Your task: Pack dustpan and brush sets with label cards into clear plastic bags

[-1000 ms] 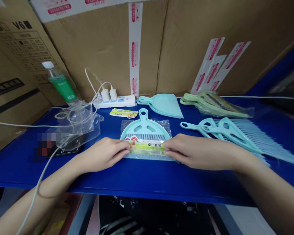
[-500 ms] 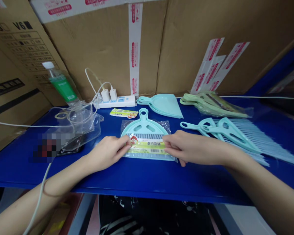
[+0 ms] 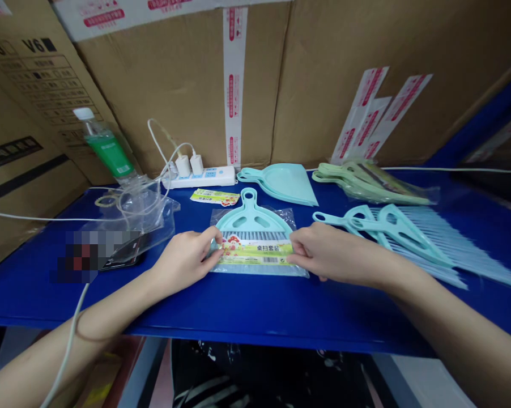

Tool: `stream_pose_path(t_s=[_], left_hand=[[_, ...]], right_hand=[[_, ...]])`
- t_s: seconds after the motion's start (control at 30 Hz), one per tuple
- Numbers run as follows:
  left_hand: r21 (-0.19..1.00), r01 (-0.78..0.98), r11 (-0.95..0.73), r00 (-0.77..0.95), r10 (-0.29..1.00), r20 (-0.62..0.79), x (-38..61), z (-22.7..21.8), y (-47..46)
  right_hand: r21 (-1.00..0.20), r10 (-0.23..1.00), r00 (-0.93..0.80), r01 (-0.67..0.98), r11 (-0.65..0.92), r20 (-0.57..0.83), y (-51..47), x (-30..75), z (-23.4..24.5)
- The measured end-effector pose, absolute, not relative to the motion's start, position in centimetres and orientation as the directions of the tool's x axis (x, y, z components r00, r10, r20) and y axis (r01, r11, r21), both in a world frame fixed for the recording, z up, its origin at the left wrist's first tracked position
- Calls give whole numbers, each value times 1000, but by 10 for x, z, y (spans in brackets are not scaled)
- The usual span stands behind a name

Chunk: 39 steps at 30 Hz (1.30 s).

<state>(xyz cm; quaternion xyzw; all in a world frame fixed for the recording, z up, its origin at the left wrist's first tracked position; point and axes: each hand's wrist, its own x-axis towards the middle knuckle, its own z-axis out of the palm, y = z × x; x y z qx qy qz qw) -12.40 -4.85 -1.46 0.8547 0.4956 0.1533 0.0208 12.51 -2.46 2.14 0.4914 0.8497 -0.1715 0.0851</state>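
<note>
A light-blue brush and dustpan set [image 3: 249,218] lies in a clear plastic bag [image 3: 259,271] on the blue table in front of me, handle pointing away. Across its bristles runs a yellow-green printed label card [image 3: 255,250]. My left hand [image 3: 187,258] pinches the bag's left edge, fingers curled and thumb below. At the opposite edge, my right hand [image 3: 326,250] is closed on the bag beside the card's end; some of its fingertips are hidden.
Loose light-blue brushes [image 3: 408,232] lie at the right. Behind are blue dustpans [image 3: 287,182], a bagged green set [image 3: 370,181], another label card [image 3: 215,197] and a power strip [image 3: 213,177]. A bottle [image 3: 111,150], cables and a phone [image 3: 123,255] are leftward; cardboard boxes [image 3: 187,73] wall the back.
Both hands have shifted slightly outward along the bag, uncovering more of the label card. The left fingers have loosened a little. The set stays almost where it was.
</note>
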Motion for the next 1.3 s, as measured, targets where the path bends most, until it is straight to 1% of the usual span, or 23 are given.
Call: stream_pose_path(t_s=[0.1, 0.13, 0.23, 0.3, 0.4, 0.53, 0.63, 0.8, 0.87, 0.9, 1.0, 1.07, 1.1, 1.17, 1.3], left_hand=[[148, 843, -518, 472, 842, 260, -126, -13, -48], [128, 840, -528, 484, 834, 266, -126, -13, -48], [59, 804, -592, 552, 779, 299, -127, -12, -47], [11, 756, -654, 621, 723, 304, -127, -13, -46], [-31, 683, -730, 711, 654, 259, -127, -14, -45], [-70, 651, -756, 753, 631, 184, -125, -14, -44], [-116, 651, -750, 759, 639, 127, -123, -12, -45], [-218, 637, -739, 766, 638, 77, -120, -11, -46], [-256, 620, -741, 778, 624, 76, -119, -12, -47], [-270, 609, -746, 786, 613, 80, -119, -13, -47], [-297, 580, -758, 808, 581, 94, -118, -15, -47], [-309, 573, -759, 813, 574, 98, -117, -16, -47], [-313, 573, -757, 812, 575, 96, -117, -16, -47], [-320, 572, -755, 812, 576, 93, -116, -15, -48], [-347, 557, -754, 820, 565, 88, -115, -14, -48]], right_hand=[[-143, 818, -520, 854, 500, -247, -23, 128, 19], [-146, 817, -527, 850, 506, -233, -23, 128, 18], [-206, 809, -548, 834, 511, -213, -22, 129, 16], [-221, 807, -545, 836, 503, -226, -23, 128, 17], [-213, 817, -506, 861, 462, -275, -24, 125, 19], [-191, 821, -475, 880, 436, -315, -23, 123, 23], [-112, 833, -472, 881, 460, -290, -22, 125, 23], [101, 858, -486, 857, 505, -165, -25, 127, 21], [120, 826, -555, 817, 564, -104, -27, 125, 20], [99, 785, -616, 778, 620, -67, -28, 124, 18], [11, 566, -822, 568, 823, 56, -28, 118, 10], [18, 442, -890, 447, 895, 115, -27, 115, 3], [37, 413, -902, 420, 907, 126, -26, 114, 0], [60, 409, -904, 418, 906, 121, -25, 113, -5], [55, 450, -890, 454, 889, 71, -26, 112, -7]])
